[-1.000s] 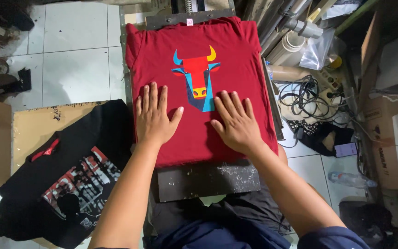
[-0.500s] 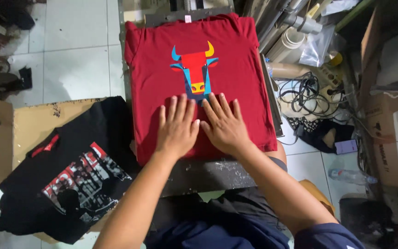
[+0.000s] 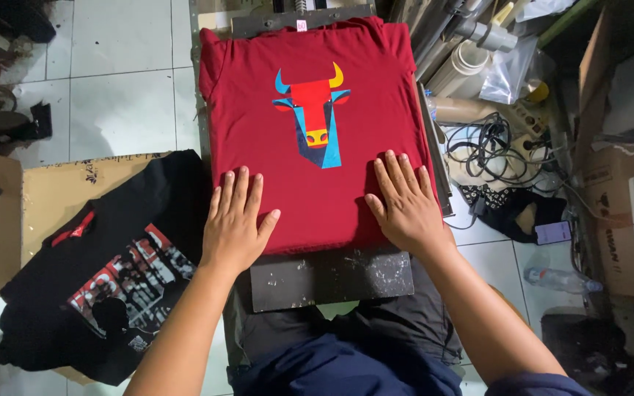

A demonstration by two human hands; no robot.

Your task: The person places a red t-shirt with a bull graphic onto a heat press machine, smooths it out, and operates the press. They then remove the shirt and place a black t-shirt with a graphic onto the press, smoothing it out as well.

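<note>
The red T-shirt (image 3: 317, 191) with a bull-head print lies flat on the dark platen (image 3: 332, 279), collar away from the person, long axis running away from them, while the left hand (image 3: 235, 224) and right hand (image 3: 403, 202), open and apart, press its lower edge.

A black printed shirt (image 3: 104, 275) lies on cardboard (image 3: 60, 191) at lower left; tangled cables (image 3: 489, 147) and a plastic bottle (image 3: 563, 280) sit at right.

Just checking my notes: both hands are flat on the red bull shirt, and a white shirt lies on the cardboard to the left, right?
Not quite. The head view shows the shirt on the cardboard is black, not white. Both the left hand and right hand do lie flat on the red bull shirt.
</note>
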